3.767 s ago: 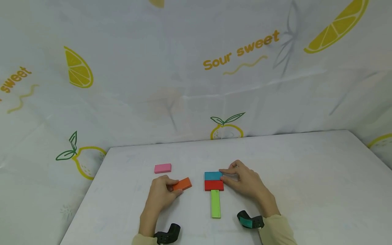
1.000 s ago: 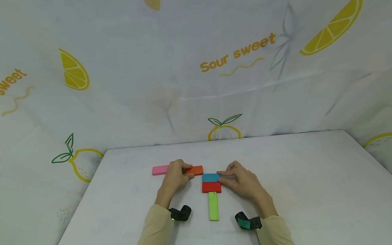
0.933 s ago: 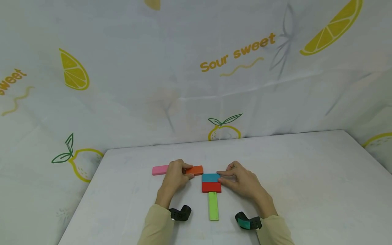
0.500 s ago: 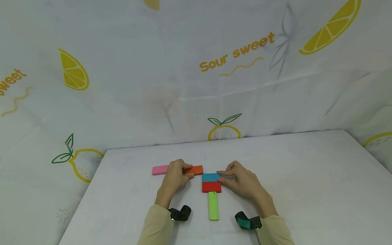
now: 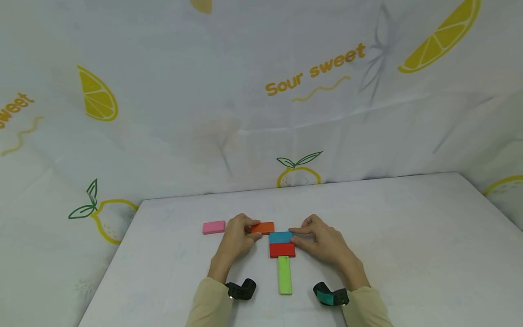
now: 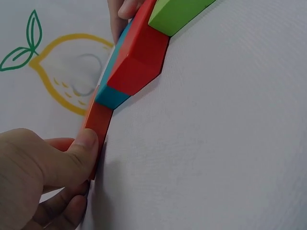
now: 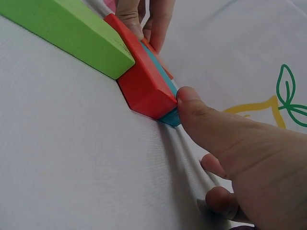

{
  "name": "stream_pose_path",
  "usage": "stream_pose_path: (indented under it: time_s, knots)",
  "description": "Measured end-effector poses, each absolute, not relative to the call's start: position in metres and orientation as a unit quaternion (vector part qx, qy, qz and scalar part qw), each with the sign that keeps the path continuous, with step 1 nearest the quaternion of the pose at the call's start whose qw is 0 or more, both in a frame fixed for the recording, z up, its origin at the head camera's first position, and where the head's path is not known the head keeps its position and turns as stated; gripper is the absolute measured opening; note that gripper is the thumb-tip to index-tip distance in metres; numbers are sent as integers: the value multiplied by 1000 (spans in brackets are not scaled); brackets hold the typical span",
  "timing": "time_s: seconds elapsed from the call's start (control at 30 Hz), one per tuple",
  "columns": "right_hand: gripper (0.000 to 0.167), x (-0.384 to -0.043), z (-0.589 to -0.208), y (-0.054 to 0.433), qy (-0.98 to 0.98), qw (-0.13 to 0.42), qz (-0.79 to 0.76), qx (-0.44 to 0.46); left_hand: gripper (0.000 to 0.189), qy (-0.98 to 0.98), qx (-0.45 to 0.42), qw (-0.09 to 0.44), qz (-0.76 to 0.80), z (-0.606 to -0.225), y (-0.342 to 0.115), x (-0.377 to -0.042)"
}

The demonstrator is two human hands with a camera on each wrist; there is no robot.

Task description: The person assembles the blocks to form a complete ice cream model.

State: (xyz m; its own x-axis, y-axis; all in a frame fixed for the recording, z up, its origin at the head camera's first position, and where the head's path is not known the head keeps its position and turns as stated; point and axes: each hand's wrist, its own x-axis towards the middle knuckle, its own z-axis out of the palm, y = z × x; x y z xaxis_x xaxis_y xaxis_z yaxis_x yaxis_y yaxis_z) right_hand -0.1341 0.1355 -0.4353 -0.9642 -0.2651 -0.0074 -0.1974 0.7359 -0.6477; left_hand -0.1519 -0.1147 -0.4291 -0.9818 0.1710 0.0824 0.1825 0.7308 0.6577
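My left hand (image 5: 236, 238) pinches an orange wooden block (image 5: 265, 227) between thumb and fingers; its right end reaches the far-left corner of a blue block (image 5: 280, 237). In the left wrist view the orange block (image 6: 99, 117) meets the blue block's end. My right hand (image 5: 328, 243) holds the blue block at its right end, thumb on the near side and index finger at the far edge. Against the blue block's near side lies a red block (image 5: 282, 250). A light green block (image 5: 284, 275) points toward me from the red one's middle.
A pink block (image 5: 214, 227) lies on the white table (image 5: 408, 254) just left of my left hand. Behind the table's far edge hangs a white cloth (image 5: 184, 113) printed with lemons. Black wrist cameras (image 5: 242, 289) sit on both wrists.
My left hand has carried the orange block right and away from me, turning it level, behind the blue block's left corner; it just slid slightly further right. The right hand stays in place.
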Motion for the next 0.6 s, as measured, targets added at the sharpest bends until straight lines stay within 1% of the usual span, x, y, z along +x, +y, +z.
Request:
stream_pose_path:
  time_s: [0.37,0.6]
  knots:
    - [36,-134,-435,135,932,49,-337,-124,32,-925,-111,8,-363,-433,-103,-152]
    - [35,-134,-436,135,932,45,-339,-123,33,-921,-128,19,-368,-442,-105,-151]
